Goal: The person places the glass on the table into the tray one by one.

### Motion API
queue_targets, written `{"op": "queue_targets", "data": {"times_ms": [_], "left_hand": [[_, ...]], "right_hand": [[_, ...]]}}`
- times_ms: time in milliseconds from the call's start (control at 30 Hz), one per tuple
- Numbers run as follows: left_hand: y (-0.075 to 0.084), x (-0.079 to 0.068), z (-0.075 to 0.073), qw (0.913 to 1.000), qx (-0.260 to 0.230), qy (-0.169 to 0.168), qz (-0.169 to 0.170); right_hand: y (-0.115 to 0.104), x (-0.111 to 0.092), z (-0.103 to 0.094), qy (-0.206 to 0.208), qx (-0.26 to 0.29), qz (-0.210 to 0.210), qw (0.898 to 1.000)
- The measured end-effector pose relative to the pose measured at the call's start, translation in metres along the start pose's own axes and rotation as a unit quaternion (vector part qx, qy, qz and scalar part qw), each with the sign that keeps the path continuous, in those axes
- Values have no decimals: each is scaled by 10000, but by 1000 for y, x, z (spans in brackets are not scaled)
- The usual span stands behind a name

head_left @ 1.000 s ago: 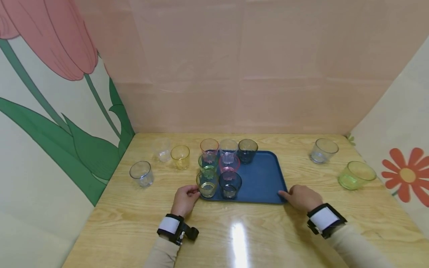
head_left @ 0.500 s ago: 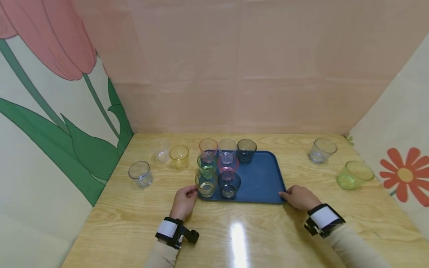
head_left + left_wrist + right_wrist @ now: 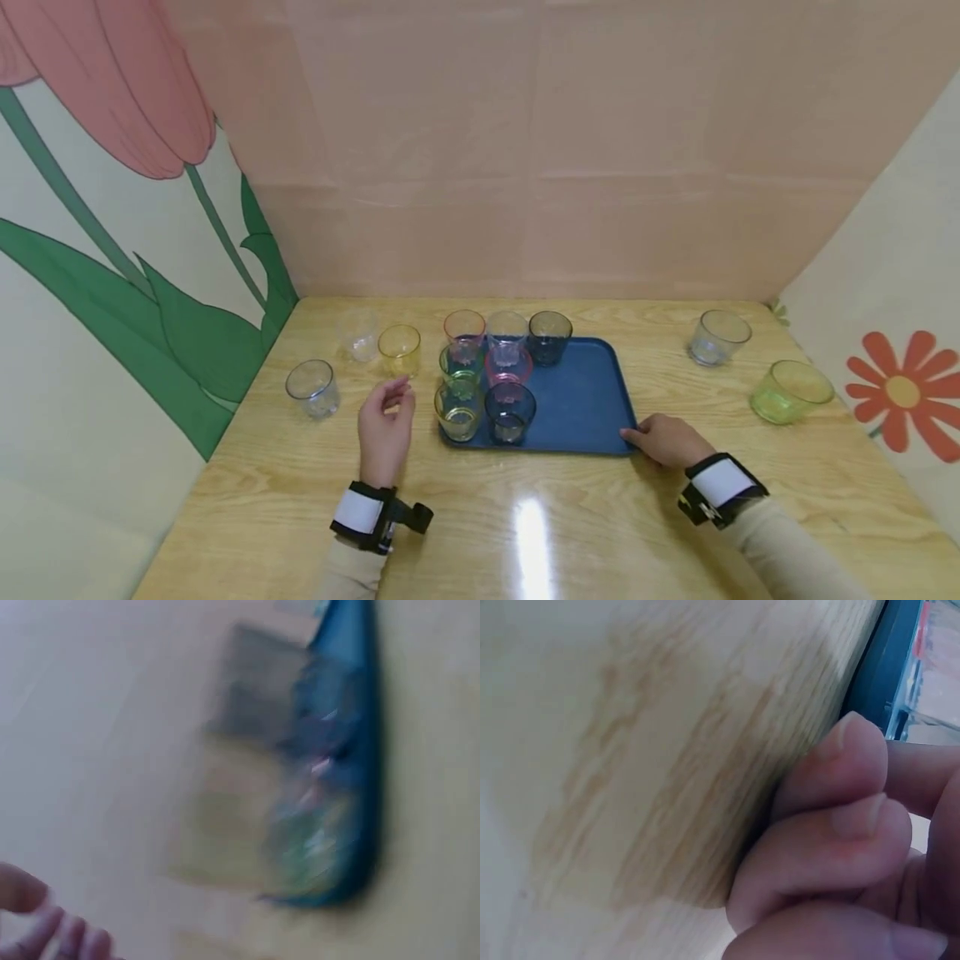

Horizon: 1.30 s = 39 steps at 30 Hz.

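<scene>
A blue tray (image 3: 585,400) carries several small glasses at its left side. The front row has a yellow glass (image 3: 458,411) and a dark grey glass (image 3: 510,412); behind stand a green glass (image 3: 461,363), a pink glass (image 3: 508,367) and a back row of red, clear and dark ones. My right hand (image 3: 670,440) grips the tray's front right corner, thumb on the rim, fingers (image 3: 825,855) curled at its side. My left hand (image 3: 386,425) is off the tray, fingers loosely bent and holding nothing, just in front of an amber glass (image 3: 400,353). The left wrist view is blurred.
Left of the tray stand a clear glass (image 3: 362,337) and a grey-rimmed glass (image 3: 313,390). On the right are another clear glass (image 3: 717,338) and a yellow-green glass (image 3: 791,392). The wooden table (image 3: 465,525) ends at a pink wall (image 3: 540,167).
My left hand has let go of the tray's front left corner and moved left and forward toward the amber glass. My right hand stays on its corner; the tray and glasses keep their places.
</scene>
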State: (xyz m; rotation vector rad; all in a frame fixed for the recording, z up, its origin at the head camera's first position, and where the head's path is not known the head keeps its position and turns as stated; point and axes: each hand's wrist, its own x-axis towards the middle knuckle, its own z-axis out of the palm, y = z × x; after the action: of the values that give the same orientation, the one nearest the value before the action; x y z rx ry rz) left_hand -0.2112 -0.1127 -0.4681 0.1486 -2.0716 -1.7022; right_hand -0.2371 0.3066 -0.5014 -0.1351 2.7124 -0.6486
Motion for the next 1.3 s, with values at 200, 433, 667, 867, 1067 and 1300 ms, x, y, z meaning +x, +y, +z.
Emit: {"op": "queue_targets", "data": {"times_ms": [200,433,667,867,1067,1300], "left_hand": [[36,34,-42,9905,-446,822,1004],[32,71,-92,9773,-739,1622,1142],[6,100,-129,9747,-1037,1917,496],[-25,103,-139,9917,-793,561,-840],[-41,98,-140,9871,-563,-254,-1479],[-58,94,-131,9854,-671,-329,-1533]], "right_hand": [[-1,-1,0,24,23,-24,10000],[-1,0,2,-93,121,70,9999],[-2,2,0,-113,119,45,9999],[0,1,-2,-164,38,35,9999],[-1,0,-2,-176,96,74,9998],[-1,2,-2,-157,98,80,9998]]}}
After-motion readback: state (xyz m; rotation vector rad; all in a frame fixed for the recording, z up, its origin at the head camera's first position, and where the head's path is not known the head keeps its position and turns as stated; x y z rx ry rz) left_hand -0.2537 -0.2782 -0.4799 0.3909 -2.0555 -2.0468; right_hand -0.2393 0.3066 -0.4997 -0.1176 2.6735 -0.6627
